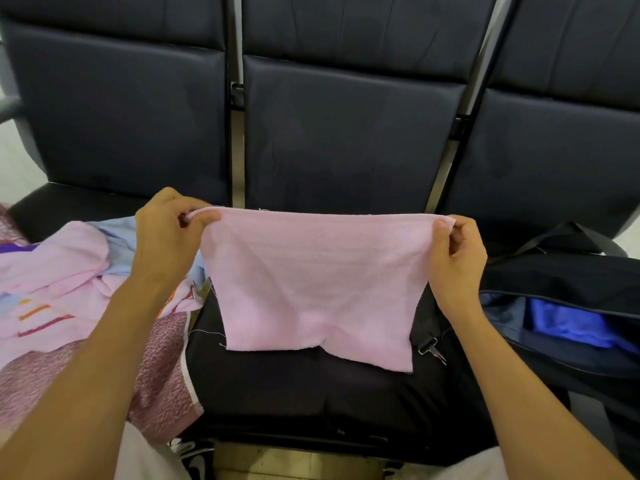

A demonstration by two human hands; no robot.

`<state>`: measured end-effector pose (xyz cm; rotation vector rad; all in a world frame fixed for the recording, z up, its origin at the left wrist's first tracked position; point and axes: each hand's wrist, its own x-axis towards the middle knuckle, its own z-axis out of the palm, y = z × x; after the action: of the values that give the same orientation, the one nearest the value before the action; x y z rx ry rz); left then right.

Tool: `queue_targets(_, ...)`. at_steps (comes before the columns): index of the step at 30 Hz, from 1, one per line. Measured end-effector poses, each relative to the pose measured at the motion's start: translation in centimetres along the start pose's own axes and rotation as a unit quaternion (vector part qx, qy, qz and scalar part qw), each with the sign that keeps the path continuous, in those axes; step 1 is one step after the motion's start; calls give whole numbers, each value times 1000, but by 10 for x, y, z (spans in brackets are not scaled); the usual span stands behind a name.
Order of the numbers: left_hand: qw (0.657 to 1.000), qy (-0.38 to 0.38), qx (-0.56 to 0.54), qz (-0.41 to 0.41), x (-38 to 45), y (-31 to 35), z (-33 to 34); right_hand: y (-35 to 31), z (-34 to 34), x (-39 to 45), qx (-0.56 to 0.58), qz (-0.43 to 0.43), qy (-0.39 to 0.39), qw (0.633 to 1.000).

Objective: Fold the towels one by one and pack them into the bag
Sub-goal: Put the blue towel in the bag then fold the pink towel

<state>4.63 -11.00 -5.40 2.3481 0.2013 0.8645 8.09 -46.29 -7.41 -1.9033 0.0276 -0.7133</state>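
Observation:
A pink towel (317, 282) hangs spread out in front of me, above the middle black seat (311, 393). My left hand (166, 233) pinches its top left corner. The top right corner is pinched by my right hand (457, 258). The towel's lower edge droops onto the seat, uneven at the bottom. A dark bag (568, 278) lies on the right seat with its zip open, and blue cloth (571, 323) shows inside. To the left lies a heap of other towels (62, 282), pink and light blue, some with coloured stripes.
The heap rests on a reddish patterned cloth (156, 375) covering the left seat. Dark padded backrests (346, 133) stand behind the row of seats. A metal strap clip (431, 349) from the bag lies on the middle seat.

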Motion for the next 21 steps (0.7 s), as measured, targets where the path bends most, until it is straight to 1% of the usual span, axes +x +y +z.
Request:
queue_targets(2,1000,7,-13,6,0,2,1,-6,2,-2,12,-10,10,1000)
queue_targets(3,999,-1,-32,14,-1,4,1,-8,2,-3,20,-12,14,1000)
queue_targets(5,997,-8,-74,25,-1,11,1,-11,3,-2,31,2,14,999)
queue_targets(7,994,17,-106,-3,0,16,0,-13,3,1,52,62,-23,996)
queue_targets(9,988,25,-140,-56,1,19,-1,-16,0,5,87,160,-89,979)
queue_targets(10,982,9,-165,-92,2,20,-4,-19,-2,6,105,215,-116,964)
queue_targets(11,971,-24,-198,-131,2,21,-7,-20,-4,7,106,264,-131,950)
queue_targets(13,937,-112,-257,-208,3,24,-11,-23,-7,13,41,335,-159,928)
queue_targets(14,923,-152,-259,-242,3,24,-12,-24,-6,16,8,364,-176,914)
queue_targets(16,910,-191,-244,-277,3,24,-10,-24,-1,19,-39,418,-213,882)
queue_targets(17,904,-188,-253,-287,4,23,-8,-22,1,20,-60,431,-219,873)
queue_targets(18,903,-168,-262,-295,5,21,-5,-21,3,18,-55,432,-213,875)
queue_targets(19,920,-133,-243,-278,5,17,-2,-16,4,13,-16,414,-194,889)
queue_targets(21,970,-58,-145,-185,5,8,4,-11,6,2,89,349,-134,923)
